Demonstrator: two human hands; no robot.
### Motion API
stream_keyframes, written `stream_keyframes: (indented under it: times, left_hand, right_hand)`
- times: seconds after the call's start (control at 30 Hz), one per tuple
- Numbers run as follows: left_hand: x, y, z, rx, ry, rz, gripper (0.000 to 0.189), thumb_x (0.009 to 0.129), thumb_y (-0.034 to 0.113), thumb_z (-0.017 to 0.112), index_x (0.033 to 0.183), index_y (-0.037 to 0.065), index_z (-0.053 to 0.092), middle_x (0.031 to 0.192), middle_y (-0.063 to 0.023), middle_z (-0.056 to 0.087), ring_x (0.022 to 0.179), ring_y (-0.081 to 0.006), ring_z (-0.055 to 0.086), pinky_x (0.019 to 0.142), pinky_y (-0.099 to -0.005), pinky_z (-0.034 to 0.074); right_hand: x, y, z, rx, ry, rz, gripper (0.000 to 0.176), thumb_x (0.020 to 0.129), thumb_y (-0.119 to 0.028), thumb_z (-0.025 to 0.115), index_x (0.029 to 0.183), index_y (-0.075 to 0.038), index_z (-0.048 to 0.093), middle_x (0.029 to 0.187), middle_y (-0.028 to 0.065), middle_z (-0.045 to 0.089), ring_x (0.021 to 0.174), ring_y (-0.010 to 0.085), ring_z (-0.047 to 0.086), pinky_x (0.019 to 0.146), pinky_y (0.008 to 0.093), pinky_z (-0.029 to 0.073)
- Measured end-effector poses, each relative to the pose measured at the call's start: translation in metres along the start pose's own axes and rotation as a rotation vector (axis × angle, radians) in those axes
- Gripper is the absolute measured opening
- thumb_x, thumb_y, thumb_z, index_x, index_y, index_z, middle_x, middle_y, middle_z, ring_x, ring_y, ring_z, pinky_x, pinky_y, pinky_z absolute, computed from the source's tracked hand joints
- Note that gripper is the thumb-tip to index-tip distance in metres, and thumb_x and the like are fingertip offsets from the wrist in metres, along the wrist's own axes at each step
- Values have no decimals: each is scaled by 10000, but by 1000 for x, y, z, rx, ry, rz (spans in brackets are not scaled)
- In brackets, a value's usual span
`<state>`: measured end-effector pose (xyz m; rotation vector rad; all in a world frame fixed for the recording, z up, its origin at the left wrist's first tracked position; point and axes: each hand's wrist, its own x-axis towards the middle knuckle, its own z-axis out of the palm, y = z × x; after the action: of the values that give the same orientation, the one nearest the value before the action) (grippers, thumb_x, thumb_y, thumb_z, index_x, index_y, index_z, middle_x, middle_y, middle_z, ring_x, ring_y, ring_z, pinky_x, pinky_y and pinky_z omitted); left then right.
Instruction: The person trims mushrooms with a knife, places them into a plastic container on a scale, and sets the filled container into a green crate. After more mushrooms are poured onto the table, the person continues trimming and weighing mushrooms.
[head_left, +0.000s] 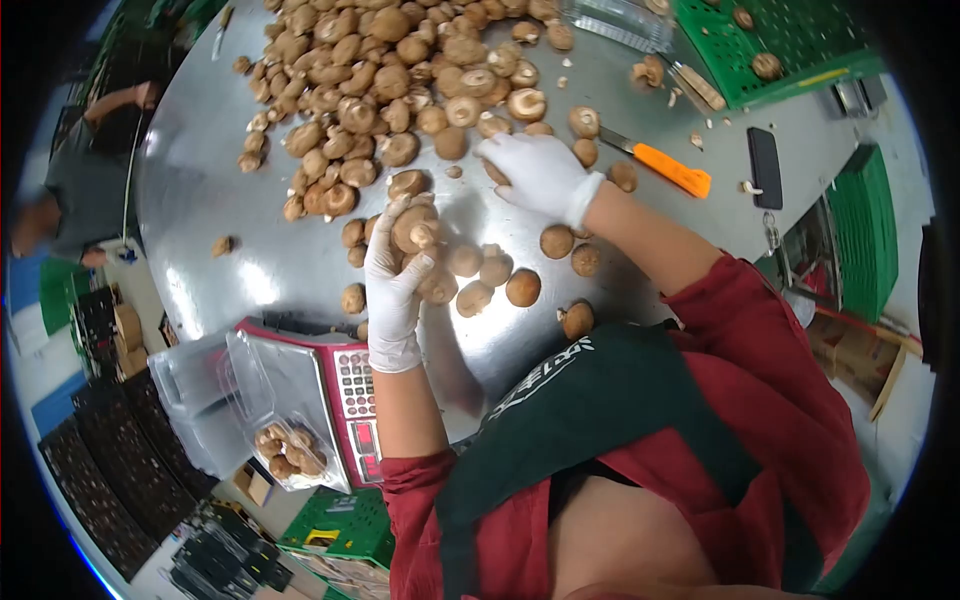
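My left hand (pixel 393 290), in a white glove, is closed around a brown mushroom (pixel 408 232) whose pale stem faces me. Just right of it lie several hazy-looking mushrooms (pixel 473 298) and a sharper, darker one (pixel 523 288). My right hand (pixel 535 175), also gloved in white, has its fingers curled at the near edge of the big pile. A mushroom (pixel 494 172) shows partly under those fingers, the rest of it hidden by the glove. The large mushroom pile (pixel 350 75) spreads over the metal table (pixel 205 205) beyond both hands.
An orange-handled knife (pixel 672 170) lies right of my right hand, near a black phone (pixel 764 168). A green crate (pixel 780 70) stands at the far right. On the left, a red scale (pixel 355 385) bears a clear plastic box (pixel 285 400) with mushrooms. Another person (pixel 90 180) stands across the table.
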<state>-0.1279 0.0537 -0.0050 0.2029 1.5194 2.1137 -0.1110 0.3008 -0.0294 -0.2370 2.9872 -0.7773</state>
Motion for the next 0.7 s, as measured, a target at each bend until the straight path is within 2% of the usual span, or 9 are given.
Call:
stream_keyframes:
  times: [0.13, 0.23, 0.27, 0.37, 0.43, 0.5, 0.53, 0.63, 0.7]
  left_hand:
    - [-16, -2, 0, -14, 11, 31, 686, 780, 57, 737, 1395, 9, 437, 1322, -136, 546, 1185, -215, 546, 1035, -333, 431]
    - [-26, -4, 9, -144, -17, 30, 760, 773, 51, 744, 1438, 36, 378, 1335, -126, 512, 1179, -221, 551, 1013, -339, 468]
    - [-28, -6, 13, -138, -18, 29, 760, 778, 98, 763, 1432, 32, 383, 1323, -124, 522, 1192, -218, 542, 1017, -337, 459]
    - [-34, -7, 26, -132, -28, -31, 750, 798, 139, 773, 1428, 22, 384, 1297, -119, 546, 1179, -216, 553, 1024, -335, 450]
    - [-36, -8, 32, -65, -46, -70, 711, 844, 223, 760, 1414, 3, 398, 1259, -112, 575, 1159, -208, 570, 1013, -339, 456]
    - [-37, -11, 36, -65, -85, -126, 700, 864, 259, 746, 1412, -5, 399, 1247, -109, 584, 1155, -205, 575, 1009, -340, 459]
    - [-38, -16, 36, -18, -98, -107, 644, 904, 318, 697, 1385, -21, 435, 1242, -118, 589, 1164, -201, 573, 1003, -337, 462]
    - [-40, -19, 42, 123, -92, -120, 576, 944, 350, 638, 1345, -31, 478, 1249, -130, 586, 1185, -204, 562, 1020, -342, 452]
    - [-36, -21, 50, 134, -136, -139, 558, 966, 377, 595, 1321, -42, 501, 1112, -111, 610, 1030, -181, 587, 916, -316, 478]
  right_hand:
    - [-19, -16, -13, 998, -153, -24, 409, 933, -218, 637, 1285, -47, 516, 1223, 119, 612, 1116, 192, 595, 939, 327, 490]
    - [-37, -26, -25, 1636, -258, 99, 438, 954, -237, 620, 1308, -9, 498, 1196, 113, 618, 1055, 186, 606, 888, 320, 510]
    - [-42, -31, -32, 1644, -225, 146, 444, 991, -239, 560, 1348, 8, 470, 1190, 116, 616, 995, 162, 609, 815, 302, 526]
    - [-58, -34, -25, 2251, -209, 279, 414, 1014, -207, 501, 1374, -8, 456, 1174, 106, 617, 960, 145, 612, 735, 267, 528]
    - [-68, -27, -12, 2103, -146, 303, 390, 1043, -197, 417, 1400, -39, 424, 1240, 109, 581, 1042, 191, 595, 798, 307, 523]
    - [-74, -22, -9, 2188, -185, 153, 410, 1047, -167, 406, 1441, -65, 359, 1363, 124, 506, 1235, 258, 547, 999, 369, 523]
    - [-81, -33, -18, 1833, -102, 213, 397, 1060, -196, 346, 1437, -72, 364, 1364, 119, 506, 1238, 260, 547, 957, 378, 547]
    - [-87, -16, -8, 2651, -325, 21, 392, 1066, -246, 296, 1404, -79, 404, 1327, 144, 530, 1212, 257, 562, 898, 382, 568]
    - [-97, -6, -9, 2610, -312, 109, 392, 1061, -288, 309, 1369, -84, 440, 1279, 164, 554, 1145, 257, 595, 841, 387, 577]
